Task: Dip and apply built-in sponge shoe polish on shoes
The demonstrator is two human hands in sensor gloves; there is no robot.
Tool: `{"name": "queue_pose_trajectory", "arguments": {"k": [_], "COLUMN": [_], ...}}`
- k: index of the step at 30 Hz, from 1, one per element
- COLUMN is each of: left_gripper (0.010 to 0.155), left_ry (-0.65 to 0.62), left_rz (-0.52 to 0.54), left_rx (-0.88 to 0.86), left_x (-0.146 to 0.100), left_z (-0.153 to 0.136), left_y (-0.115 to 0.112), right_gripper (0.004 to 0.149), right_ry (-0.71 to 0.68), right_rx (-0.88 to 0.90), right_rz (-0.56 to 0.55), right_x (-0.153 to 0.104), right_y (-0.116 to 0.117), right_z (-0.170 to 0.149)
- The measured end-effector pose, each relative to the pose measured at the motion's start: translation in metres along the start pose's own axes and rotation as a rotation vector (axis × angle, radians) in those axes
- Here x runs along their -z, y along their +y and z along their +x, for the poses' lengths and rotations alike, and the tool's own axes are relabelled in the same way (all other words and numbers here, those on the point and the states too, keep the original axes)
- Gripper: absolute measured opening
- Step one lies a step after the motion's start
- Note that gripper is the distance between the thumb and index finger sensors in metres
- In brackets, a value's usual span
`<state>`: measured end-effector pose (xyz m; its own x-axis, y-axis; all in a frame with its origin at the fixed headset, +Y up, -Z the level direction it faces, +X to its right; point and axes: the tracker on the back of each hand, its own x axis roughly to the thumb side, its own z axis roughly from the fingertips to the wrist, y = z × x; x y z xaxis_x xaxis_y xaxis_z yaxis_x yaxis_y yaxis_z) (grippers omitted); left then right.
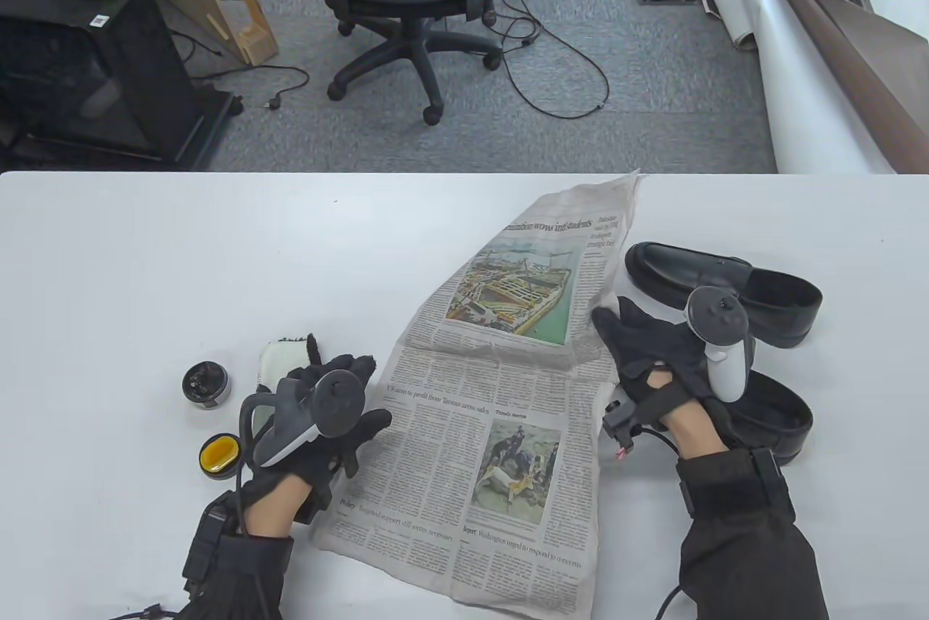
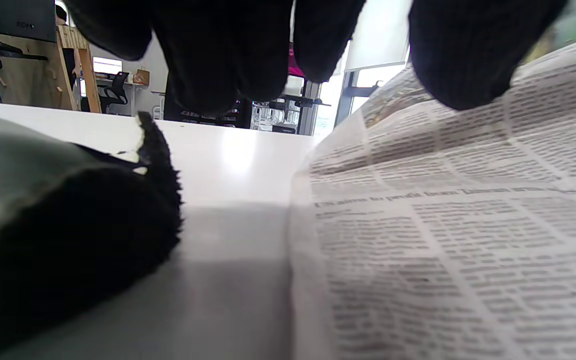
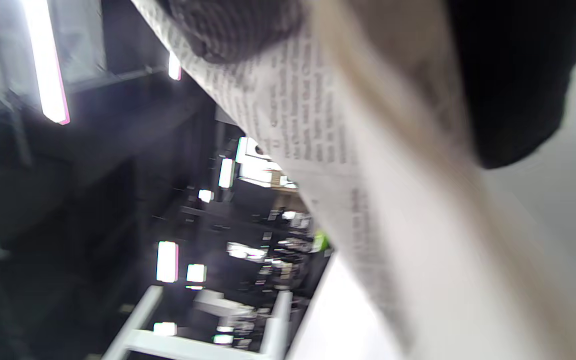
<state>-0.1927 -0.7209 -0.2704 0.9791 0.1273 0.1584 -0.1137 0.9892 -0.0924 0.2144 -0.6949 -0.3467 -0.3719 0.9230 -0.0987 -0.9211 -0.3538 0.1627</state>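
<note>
Centrally newspaper (image 1: 501, 388) — shoes (image 1: 726, 286) right, polish tin (image 1: 206, 385) left.

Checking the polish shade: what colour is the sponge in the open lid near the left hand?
Yellow sponge, clearest in the table view.

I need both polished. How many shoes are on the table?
2. One shoe lies right of the newspaper, beyond the right hand; the other shoe lies nearer, partly hidden behind that hand.

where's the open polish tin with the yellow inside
In the table view the open polish tin sits on the table's left side, just left of the left hand, with the black lid just beyond it.
</note>
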Motion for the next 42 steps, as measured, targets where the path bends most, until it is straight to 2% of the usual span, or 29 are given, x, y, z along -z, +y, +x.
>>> {"name": "queue_pose_trajectory", "arguments": {"k": [3,5,9,14,25,29,34,38,42], "left_gripper": [0.077,0.077,0.077,0.076,0.076,0.076,0.077,0.077,0.077], "left_ry": [-0.002,-0.003,-0.009,-0.017,-0.036,-0.064,-0.085,-0.098,-0.099], "left_rz": [0.0,0.002,0.01,0.008,-0.019,-0.046,-0.054,-0.067,-0.088], "left_rx": [0.0,0.005,0.011,0.01,0.009,0.018,0.034,0.036,0.058], "left_x": [-0.001,-0.001,-0.003,-0.003,-0.005,-0.004,-0.005,-0.006,-0.004], "left_z": [0.001,0.001,0.003,0.005,0.011,0.018,0.026,0.03,0.029], "left_y": [0.0,0.0,0.002,0.001,-0.002,-0.006,-0.007,-0.008,-0.011], "right_gripper": [0.046,0.046,0.045,0.045,0.044,0.044,0.048,0.059,0.06], "right_ry": [0.059,0.082,0.065,0.106,0.102,0.091,0.121,0.091,0.061], "right_rx": [-0.085,-0.197,-0.567,-0.837,-1.096,-1.258,-1.317,-1.48,-1.434], "right_rz": [-0.035,-0.099,-0.263,-0.349,-0.408,-0.415,-0.408,-0.532,-0.569], "right_x": [0.009,0.013,0.018,0.026,0.049,0.059,0.066,0.06,0.046], "right_y": [0.009,0.015,0.027,0.037,0.061,0.07,0.079,0.08,0.067], "right_z": [0.007,0.011,0.022,0.024,0.02,0.021,0.015,0.021,0.034]}}
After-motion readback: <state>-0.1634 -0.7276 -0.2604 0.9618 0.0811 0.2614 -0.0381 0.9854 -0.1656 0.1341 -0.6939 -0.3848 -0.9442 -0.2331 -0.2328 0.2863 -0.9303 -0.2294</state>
